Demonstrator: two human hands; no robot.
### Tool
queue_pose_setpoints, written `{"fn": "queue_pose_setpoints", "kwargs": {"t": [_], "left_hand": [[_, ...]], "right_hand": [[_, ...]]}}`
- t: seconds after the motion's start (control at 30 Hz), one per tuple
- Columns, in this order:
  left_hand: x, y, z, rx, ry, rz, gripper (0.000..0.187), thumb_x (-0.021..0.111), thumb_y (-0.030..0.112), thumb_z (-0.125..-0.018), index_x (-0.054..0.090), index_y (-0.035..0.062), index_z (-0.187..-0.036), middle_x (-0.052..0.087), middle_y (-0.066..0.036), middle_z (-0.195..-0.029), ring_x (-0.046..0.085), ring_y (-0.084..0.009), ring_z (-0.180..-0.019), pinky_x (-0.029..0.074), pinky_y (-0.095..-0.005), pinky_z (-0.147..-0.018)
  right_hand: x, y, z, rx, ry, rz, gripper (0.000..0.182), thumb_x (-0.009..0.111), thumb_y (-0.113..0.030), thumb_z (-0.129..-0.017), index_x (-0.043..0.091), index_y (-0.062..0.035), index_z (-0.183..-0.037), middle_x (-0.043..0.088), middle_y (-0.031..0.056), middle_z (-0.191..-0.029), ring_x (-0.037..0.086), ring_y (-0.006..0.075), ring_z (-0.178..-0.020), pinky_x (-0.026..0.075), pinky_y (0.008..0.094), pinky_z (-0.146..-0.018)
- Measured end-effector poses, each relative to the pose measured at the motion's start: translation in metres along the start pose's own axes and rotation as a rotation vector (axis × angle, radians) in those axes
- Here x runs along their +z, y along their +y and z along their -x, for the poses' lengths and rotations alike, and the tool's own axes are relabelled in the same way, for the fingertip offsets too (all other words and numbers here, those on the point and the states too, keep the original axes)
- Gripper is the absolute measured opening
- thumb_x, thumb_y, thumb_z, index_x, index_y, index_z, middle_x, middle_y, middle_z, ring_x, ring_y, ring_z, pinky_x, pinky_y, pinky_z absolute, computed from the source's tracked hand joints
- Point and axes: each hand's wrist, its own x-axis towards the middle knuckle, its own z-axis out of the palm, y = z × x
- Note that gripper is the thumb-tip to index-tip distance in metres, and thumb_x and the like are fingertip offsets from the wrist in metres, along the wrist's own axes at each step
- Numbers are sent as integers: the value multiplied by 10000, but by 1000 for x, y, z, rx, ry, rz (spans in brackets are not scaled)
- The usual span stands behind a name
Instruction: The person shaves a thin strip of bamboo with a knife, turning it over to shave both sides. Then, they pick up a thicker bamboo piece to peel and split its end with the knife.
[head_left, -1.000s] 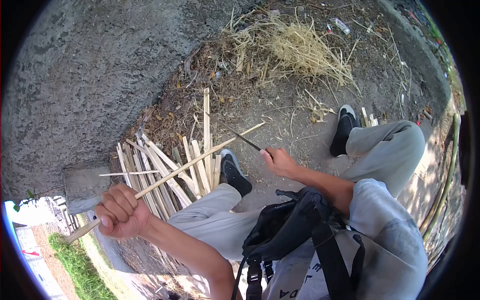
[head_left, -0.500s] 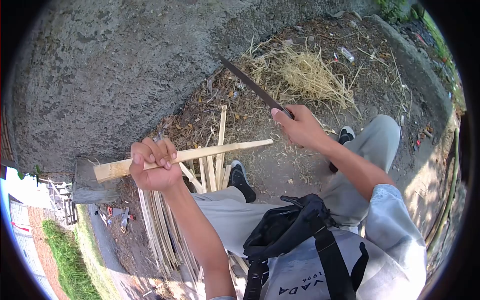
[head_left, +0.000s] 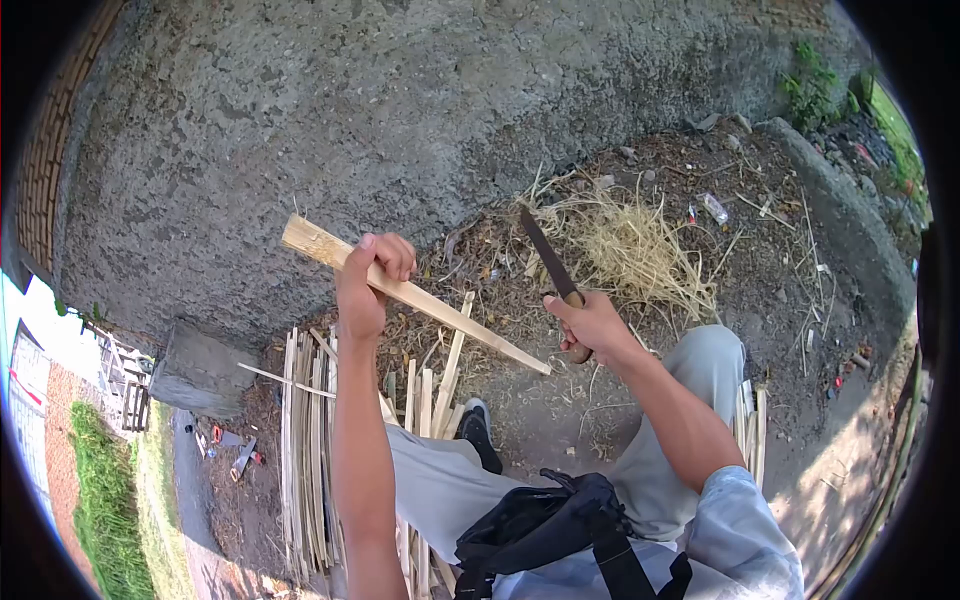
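My left hand (head_left: 372, 283) is wrapped round a pale bamboo strip (head_left: 455, 325) near its wider end. The strip slants down to the right, its thin tip close to my right forearm. My right hand (head_left: 588, 330) grips the wooden handle of a long dark-bladed knife (head_left: 548, 253). The blade points up and to the left, apart from the strip. Below my left hand, several split bamboo strips (head_left: 425, 395) lean beside my shoe (head_left: 480, 432).
A rough grey wall (head_left: 300, 120) rises ahead. At its foot lies a heap of straw-like shavings (head_left: 640, 245). More long strips (head_left: 308, 450) lie to my left, by a concrete block (head_left: 205, 365). Tools (head_left: 242, 458) rest on the ground beyond. A black bag (head_left: 535, 520) hangs at my waist.
My left hand has risen and moved right, and the bamboo strip has tilted from nearly level to sloping down rightward. The knife has come lower, its blade steeper. The view has shifted.
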Motion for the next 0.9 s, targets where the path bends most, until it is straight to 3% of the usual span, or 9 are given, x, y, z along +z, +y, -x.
{"fn": "queue_pose_setpoints", "kwargs": {"t": [0.1, 0.13, 0.23, 0.27, 0.4, 0.53, 0.73, 0.83, 0.9], "left_hand": [[2, -7, -14, 22, -106, 10, 550, 308, 342, -1035, 468, 42, -603, 468, -98, -666, 477, -213, -713, 377, -331, -690], [8, -8, -18, 14, -127, 21, 564, 311, 358, -1034, 481, 39, -601, 480, -100, -677, 480, -212, -716, 377, -331, -692], [17, -9, -28, -42, -240, -6, 635, 335, 479, -1014, 564, 28, -629, 551, -101, -756, 517, -198, -767, 395, -337, -717], [24, -7, -28, -66, -272, -15, 645, 348, 507, -1004, 587, 26, -646, 562, -96, -773, 525, -193, -781, 400, -339, -725], [56, 8, -35, -63, -372, -146, 682, 396, 610, -948, 678, 26, -737, 586, -57, -833, 542, -175, -841, 415, -338, -754], [70, 11, -41, 11, -435, -244, 759, 356, 691, -907, 706, 35, -755, 530, -54, -903, 501, -178, -823, 381, -310, -696], [61, -2, -49, 114, -378, -158, 636, 567, 637, -840, 693, 44, -1031, 560, -35, -947, 516, -145, -841, 433, -299, -747], [61, 18, -37, 24, -123, -48, 660, 699, 550, -785, 617, 25, -1177, 584, -29, -1002, 551, -127, -879, 467, -281, -779], [56, 30, -37, 118, -2, -73, 637, 756, 445, -785, 584, -3, -1204, 601, -43, -1038, 580, -128, -916, 492, -281, -776]], "right_hand": [[6, -9, 3, -114, 21, 120, 343, 751, -265, -842, 496, -52, -754, 526, 12, -618, 561, 112, -534, 478, 286, -500], [8, -12, 5, -130, 13, 57, 355, 819, -219, -773, 510, -43, -790, 600, 46, -686, 593, 102, -595, 485, 264, -518], [14, -6, -2, -273, 43, 127, 376, 838, -165, -746, 504, -30, -854, 654, 99, -792, 629, 116, -662, 503, 260, -548], [15, -7, -1, -278, 27, 54, 420, 847, -106, -720, 487, -23, -920, 675, 148, -915, 666, 148, -772, 548, 273, -639], [16, 0, -11, -309, -66, -73, 513, 900, -143, -643, 479, -36, -916, 664, 163, -999, 678, 202, -872, 576, 340, -768], [25, 2, -16, -364, -35, 9, 507, 900, -144, -641, 477, -44, -902, 670, 150, -991, 681, 201, -840, 578, 339, -764], [29, -9, -9, -307, -22, 107, 428, 891, -164, -661, 505, -68, -818, 678, 71, -801, 650, 124, -679, 534, 298, -626], [29, -11, -7, -311, 12, 123, 413, 890, -170, -663, 499, -83, -766, 652, 34, -725, 620, 92, -649, 496, 277, -581], [29, -10, -9, -327, 25, 102, 415, 889, -172, -662, 495, -87, -762, 643, 27, -719, 609, 90, -641, 494, 273, -578]]}}
